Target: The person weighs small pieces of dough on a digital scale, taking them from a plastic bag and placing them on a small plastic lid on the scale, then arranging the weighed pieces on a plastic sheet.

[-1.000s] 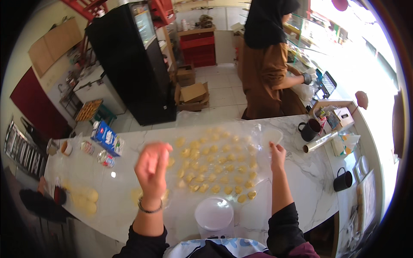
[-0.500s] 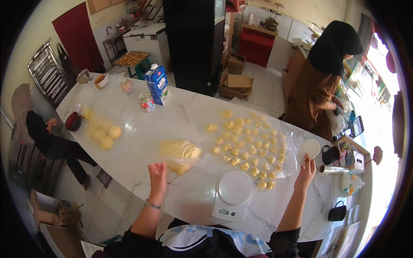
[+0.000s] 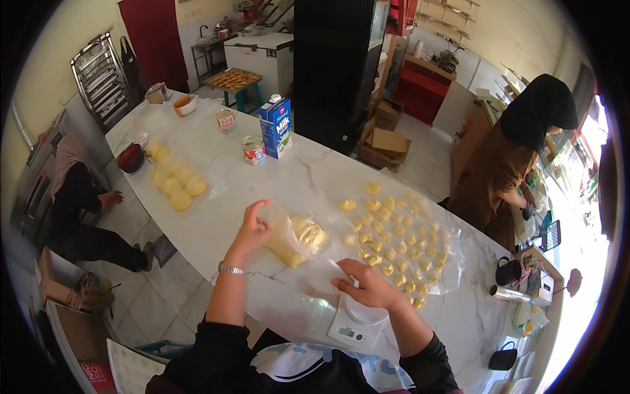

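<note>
My right hand (image 3: 369, 285) grips a flat, pale dough scraper (image 3: 323, 274) above the table, between the dough slab and the scale. A clear plastic sheet (image 3: 278, 226) is pinched in my left hand (image 3: 248, 235), its edge raised at the near left of the dough. Partly beneath that plastic lies a yellow dough slab (image 3: 307, 235). Close under my right hand stands a white kitchen scale (image 3: 346, 333), its plate partly hidden by the hand. Many small dough pieces (image 3: 387, 233) spread to the right, plastic covering at least some of them.
Larger dough balls (image 3: 178, 184) lie under plastic at the left, beside a dark bowl (image 3: 130, 158). A blue milk carton (image 3: 276, 128) and two cans (image 3: 254, 150) stand at the far edge. Dark mugs (image 3: 508, 270) are at the right. One person works left, another right.
My right hand has swung left with the scraper, from beyond the small pieces to near the dough slab. The left hand now lifts the plastic edge. My view has shifted.
</note>
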A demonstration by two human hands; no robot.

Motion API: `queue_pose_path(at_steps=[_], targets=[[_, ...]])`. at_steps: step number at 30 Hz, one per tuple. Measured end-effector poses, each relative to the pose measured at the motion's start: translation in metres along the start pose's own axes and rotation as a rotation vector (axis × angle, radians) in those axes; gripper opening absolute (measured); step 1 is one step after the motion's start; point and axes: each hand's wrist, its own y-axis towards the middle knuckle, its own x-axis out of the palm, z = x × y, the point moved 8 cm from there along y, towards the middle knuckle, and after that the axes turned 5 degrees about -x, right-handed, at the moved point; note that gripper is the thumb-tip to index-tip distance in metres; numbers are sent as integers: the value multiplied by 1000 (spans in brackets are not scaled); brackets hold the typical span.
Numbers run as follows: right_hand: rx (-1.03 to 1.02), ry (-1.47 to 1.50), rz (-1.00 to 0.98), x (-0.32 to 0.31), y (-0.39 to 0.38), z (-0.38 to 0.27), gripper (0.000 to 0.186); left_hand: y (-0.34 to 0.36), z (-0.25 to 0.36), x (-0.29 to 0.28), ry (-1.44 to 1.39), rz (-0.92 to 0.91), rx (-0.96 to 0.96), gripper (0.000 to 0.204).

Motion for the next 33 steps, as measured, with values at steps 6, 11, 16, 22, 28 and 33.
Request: queue_pose_path(at_steps=[6, 11, 16, 22, 28, 33], targets=[[43, -62, -356, 55, 20, 27, 32, -54, -77, -43, 221, 412, -112, 46], [-43, -22, -371, 85, 30, 32, 33, -34, -96, -32, -536, 341, -571, 31], [30, -59, -423, 80, 25, 17, 34, -13, -97, -17, -400, 0, -657, 26], [75, -87, -366, 66, 5, 23, 36, 23, -80, -16, -591, -48, -446, 16], [-36, -9, -207, 81, 45, 30, 35, 40, -4, 32, -844, -113, -192, 15], [79, -139, 288, 53, 103, 57, 26, -4, -59, -20, -466, 445, 5, 24]])
